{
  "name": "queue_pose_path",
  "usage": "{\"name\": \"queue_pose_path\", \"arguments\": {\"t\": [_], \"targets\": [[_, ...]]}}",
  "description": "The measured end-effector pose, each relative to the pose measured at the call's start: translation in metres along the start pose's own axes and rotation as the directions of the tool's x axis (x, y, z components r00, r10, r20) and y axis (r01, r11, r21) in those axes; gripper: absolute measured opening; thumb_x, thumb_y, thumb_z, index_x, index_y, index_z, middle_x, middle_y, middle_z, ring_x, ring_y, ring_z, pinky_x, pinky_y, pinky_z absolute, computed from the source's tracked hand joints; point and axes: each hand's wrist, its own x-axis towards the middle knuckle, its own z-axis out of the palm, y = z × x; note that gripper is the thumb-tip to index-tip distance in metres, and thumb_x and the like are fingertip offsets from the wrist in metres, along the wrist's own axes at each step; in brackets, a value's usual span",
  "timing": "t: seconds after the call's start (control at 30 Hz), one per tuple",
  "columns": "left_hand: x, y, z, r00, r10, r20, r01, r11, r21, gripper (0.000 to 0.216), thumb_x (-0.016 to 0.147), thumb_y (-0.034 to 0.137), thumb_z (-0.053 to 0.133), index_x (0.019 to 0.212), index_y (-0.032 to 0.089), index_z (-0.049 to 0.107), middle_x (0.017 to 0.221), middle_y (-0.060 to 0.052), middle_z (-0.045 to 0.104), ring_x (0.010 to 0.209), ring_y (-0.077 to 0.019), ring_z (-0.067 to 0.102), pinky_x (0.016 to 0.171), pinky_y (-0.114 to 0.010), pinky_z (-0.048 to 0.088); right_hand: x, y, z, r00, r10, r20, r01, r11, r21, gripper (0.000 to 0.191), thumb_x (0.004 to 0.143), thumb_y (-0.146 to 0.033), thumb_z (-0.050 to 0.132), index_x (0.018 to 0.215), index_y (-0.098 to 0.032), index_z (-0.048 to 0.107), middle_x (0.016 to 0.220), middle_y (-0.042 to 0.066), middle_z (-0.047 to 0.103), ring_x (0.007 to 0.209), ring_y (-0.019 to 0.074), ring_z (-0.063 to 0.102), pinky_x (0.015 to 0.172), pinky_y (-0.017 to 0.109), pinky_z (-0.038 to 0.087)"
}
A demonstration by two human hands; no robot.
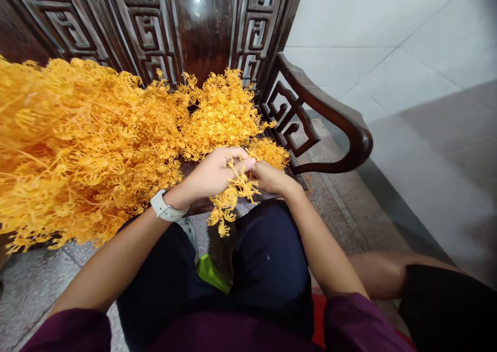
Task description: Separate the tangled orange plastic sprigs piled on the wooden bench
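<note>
Flowers (97, 145) lay heaped at left, the left hand (212, 173) pinched a yellow sprig (244, 187) by the bench (207, 46), and the right hand (269, 177) met it, grip hidden, so hard tugging might have snapped the thin stem.

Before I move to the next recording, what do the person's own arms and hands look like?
The left hand and right hand are gloveless. A whitish strap circles the left wrist; none shows on the right. Dark purple sleeves leave both forearms bare.
</note>
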Motion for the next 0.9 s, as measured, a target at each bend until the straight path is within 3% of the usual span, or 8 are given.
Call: {"name": "queue_pose_path", "arguments": {"t": [0.1,0.2,0.53,0.67,0.77,0.83,0.9], "targets": [[0.004,-0.003,-0.01,0.988,-0.108,-0.108,0.097,0.989,-0.109,0.035,0.097,0.047,0.071,0.086,0.014,0.07,0.075,0.0,0.06,0.066,-0.0109,0.05,0.065,-0.025,0.042,0.0,0.003,-0.001,0.998,-0.011,0.062,0.011,1.0,-0.012,0.011,0.092,-0.014,0.067,0.084,-0.018,0.073,0.084,0.006,0.074,0.074,0.0173,0.061,0.075,0.03,0.045],[0.004,-0.005,-0.015,0.964,-0.188,-0.189,0.145,0.965,-0.22,0.03,0.093,0.044,0.077,0.088,0.014,0.071,0.08,-0.001,0.062,0.067,-0.0097,0.05,0.062,-0.022,0.041,-0.002,0.005,-0.004,1.0,-0.028,0.0,0.028,1.0,-0.014,0.017,0.097,-0.021,0.066,0.081,-0.018,0.074,0.089,0.008,0.073,0.081,0.0187,0.064,0.08,0.032,0.047],[0.009,-0.008,-0.037,0.946,-0.25,-0.208,0.146,0.899,-0.414,0.019,0.094,0.03,0.078,0.087,0.014,0.071,0.077,0.002,0.05,0.055,-0.0033,0.034,0.049,-0.017,0.03,-0.013,-0.021,-0.015,0.96,0.002,-0.279,-0.032,0.994,-0.103,0.032,0.106,-0.033,0.057,0.085,-0.016,0.074,0.088,0.008,0.067,0.082,0.0203,0.062,0.079,0.034,0.045],[0.008,-0.006,-0.04,0.944,-0.245,-0.22,0.112,0.867,-0.485,0.016,0.091,0.024,0.082,0.088,0.012,0.071,0.078,0.002,0.05,0.055,-0.0024,0.036,0.048,-0.015,0.032,-0.012,-0.023,-0.011,0.994,-0.002,-0.108,-0.012,0.991,-0.132,0.028,0.104,-0.032,0.06,0.087,-0.017,0.076,0.093,0.01,0.071,0.084,0.0212,0.065,0.082,0.034,0.047],[0.008,-0.003,-0.042,0.944,-0.239,-0.228,0.084,0.841,-0.535,0.022,0.081,0.021,0.09,0.09,0.013,0.071,0.076,0.003,0.054,0.053,-0.0023,0.037,0.046,-0.015,0.033,-0.012,-0.021,-0.01,0.999,0.046,0.005,-0.046,0.997,-0.055,0.018,0.102,-0.027,0.062,0.108,-0.017,0.076,0.093,0.008,0.076,0.081,0.0193,0.068,0.079,0.032,0.047],[0.008,-0.002,-0.044,0.949,-0.221,-0.226,0.064,0.834,-0.548,0.03,0.074,0.021,0.094,0.091,0.013,0.071,0.074,0.004,0.055,0.052,-0.0024,0.038,0.046,-0.016,0.034,-0.012,-0.022,-0.011,0.997,0.071,-0.009,-0.071,0.997,-0.02,0.018,0.101,-0.025,0.062,0.112,-0.018,0.075,0.089,0.006,0.077,0.078,0.0182,0.067,0.075,0.031,0.046],[0.008,-0.003,-0.045,0.954,-0.202,-0.223,0.052,0.841,-0.538,0.035,0.071,0.022,0.096,0.092,0.015,0.07,0.073,0.004,0.055,0.052,-0.0026,0.039,0.046,-0.017,0.034,-0.014,-0.027,-0.013,0.992,0.038,-0.118,-0.039,0.999,0.001,0.018,0.104,-0.029,0.06,0.102,-0.018,0.075,0.087,0.006,0.075,0.077,0.0177,0.065,0.074,0.032,0.045]]}}
